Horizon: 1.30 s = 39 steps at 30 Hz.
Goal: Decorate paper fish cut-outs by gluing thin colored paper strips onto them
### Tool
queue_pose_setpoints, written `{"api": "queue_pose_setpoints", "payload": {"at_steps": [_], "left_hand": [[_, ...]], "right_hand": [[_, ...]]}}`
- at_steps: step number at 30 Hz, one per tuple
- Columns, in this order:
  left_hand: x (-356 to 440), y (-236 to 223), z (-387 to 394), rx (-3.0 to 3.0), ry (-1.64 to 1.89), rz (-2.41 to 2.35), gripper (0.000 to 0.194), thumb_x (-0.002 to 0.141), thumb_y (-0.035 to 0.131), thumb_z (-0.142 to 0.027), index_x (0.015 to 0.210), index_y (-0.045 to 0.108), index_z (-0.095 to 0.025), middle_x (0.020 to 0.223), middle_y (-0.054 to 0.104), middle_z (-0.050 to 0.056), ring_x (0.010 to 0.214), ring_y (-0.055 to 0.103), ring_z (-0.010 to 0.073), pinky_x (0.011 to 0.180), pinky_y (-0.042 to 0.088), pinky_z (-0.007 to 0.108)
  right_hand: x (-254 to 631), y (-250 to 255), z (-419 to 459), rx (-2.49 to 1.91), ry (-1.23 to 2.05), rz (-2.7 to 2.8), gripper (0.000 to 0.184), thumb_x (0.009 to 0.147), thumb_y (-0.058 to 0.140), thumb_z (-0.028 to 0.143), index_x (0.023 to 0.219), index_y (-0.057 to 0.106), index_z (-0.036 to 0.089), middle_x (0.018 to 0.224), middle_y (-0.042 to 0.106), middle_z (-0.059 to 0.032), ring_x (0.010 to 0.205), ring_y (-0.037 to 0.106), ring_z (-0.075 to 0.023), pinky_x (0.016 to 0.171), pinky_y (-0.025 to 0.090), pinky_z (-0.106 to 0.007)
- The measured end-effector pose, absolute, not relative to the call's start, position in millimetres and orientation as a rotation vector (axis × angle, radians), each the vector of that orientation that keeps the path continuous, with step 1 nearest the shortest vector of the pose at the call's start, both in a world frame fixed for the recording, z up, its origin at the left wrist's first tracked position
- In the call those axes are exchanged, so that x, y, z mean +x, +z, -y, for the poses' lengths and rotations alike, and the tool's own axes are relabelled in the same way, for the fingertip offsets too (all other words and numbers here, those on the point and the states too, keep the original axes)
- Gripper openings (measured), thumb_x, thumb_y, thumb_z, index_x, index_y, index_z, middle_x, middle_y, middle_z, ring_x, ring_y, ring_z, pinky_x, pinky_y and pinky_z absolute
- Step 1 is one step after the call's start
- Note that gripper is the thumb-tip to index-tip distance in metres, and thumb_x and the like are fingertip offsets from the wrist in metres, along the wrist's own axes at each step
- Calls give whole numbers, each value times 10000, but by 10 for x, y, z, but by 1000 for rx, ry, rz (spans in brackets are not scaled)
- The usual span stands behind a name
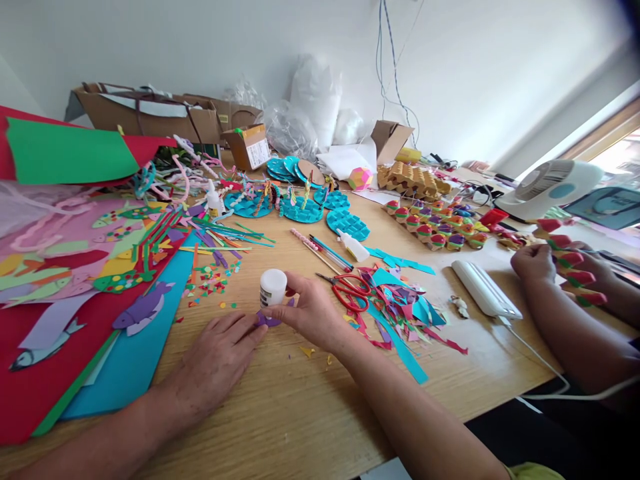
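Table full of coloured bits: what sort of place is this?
Probably a craft room or small handmade-goods workshop. Red scissors lie by cut paper scraps, and a purple paper fish rests among coloured sheets.

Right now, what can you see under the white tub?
Purple paper shows at the base of the tub. The tub and right hand cover part of it; its full shape is hidden.
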<state>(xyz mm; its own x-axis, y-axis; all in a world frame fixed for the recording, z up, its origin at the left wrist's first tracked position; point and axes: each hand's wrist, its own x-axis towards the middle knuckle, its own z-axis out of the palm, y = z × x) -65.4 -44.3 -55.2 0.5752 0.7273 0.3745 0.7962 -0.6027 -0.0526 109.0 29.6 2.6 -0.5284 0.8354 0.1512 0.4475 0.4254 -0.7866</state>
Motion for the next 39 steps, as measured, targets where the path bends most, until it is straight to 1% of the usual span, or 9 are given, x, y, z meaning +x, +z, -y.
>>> {"api": "queue_pose_setpoints", "payload": {"at_steps": [4, 9, 12, 15, 19, 25, 29, 39], "left_hand": [[-644, -541, 440, -2589, -442, 1265, 340, 886, 287, -140, 1066, 575, -153, 1030, 643, 66, 933, 572, 212, 771, 495, 373], [-630, -498, 449, -2578, -420, 1293, 344, 895, 274, -154, 1065, 573, -136, 1020, 652, 61, 922, 586, 203, 774, 500, 358], [-631, -492, 449, -2565, -421, 1280, 350, 900, 266, -163, 1059, 577, -136, 1010, 653, 54, 912, 588, 198, 767, 499, 346], [-631, -510, 443, -2564, -434, 1268, 358, 896, 258, -146, 1036, 587, -143, 994, 658, 60, 897, 586, 202, 753, 496, 359], [-625, -523, 441, -2562, -487, 1273, 337, 901, 272, -152, 996, 595, -151, 998, 660, 55, 905, 582, 207, 758, 487, 367], [-629, -517, 450, -2564, -474, 1273, 334, 907, 275, -161, 1009, 593, -150, 1007, 661, 49, 921, 581, 208, 782, 480, 373], [-634, -521, 448, -2557, -480, 1262, 344, 911, 267, -170, 1030, 588, -137, 1013, 661, 56, 914, 585, 210, 765, 488, 373], [-632, -498, 436, -2547, -507, 1229, 356, 920, 261, -188, 995, 605, -137, 972, 672, 51, 889, 590, 201, 755, 488, 356]], "right_hand": [[1098, 47, -278, -1058, 1004, 2157, 215, 649, 719, 279, 778, 597, 157, 698, 593, 15, 648, 520, -121, 571, 374, -208], [1117, 45, -275, -1050, 1004, 2153, 192, 668, 703, 276, 768, 596, 153, 699, 598, 12, 645, 521, -120, 574, 376, -210], [1112, 40, -271, -1027, 985, 2152, 206, 658, 712, 271, 774, 591, 152, 704, 587, 12, 650, 513, -119, 575, 373, -207], [1118, 46, -268, -1007, 976, 2182, 219, 645, 726, 273, 761, 591, 145, 691, 580, 13, 644, 508, -119, 578, 370, -210], [1156, 50, -279, -1031, 976, 2179, 199, 663, 711, 262, 785, 602, 149, 717, 606, 8, 658, 525, -124, 596, 380, -218], [1193, 2, -342, -1016, 899, 2151, 187, 683, 685, 275, 797, 602, 152, 750, 624, -10, 686, 549, -142, 620, 399, -239], [1175, -42, -378, -934, 895, 2094, 166, 689, 678, 253, 792, 595, 153, 747, 624, -5, 693, 555, -132, 631, 408, -225], [1131, -53, -375, -933, 765, 2170, 155, 707, 670, 268, 770, 584, 155, 720, 602, 1, 680, 540, -127, 627, 384, -217]]}}
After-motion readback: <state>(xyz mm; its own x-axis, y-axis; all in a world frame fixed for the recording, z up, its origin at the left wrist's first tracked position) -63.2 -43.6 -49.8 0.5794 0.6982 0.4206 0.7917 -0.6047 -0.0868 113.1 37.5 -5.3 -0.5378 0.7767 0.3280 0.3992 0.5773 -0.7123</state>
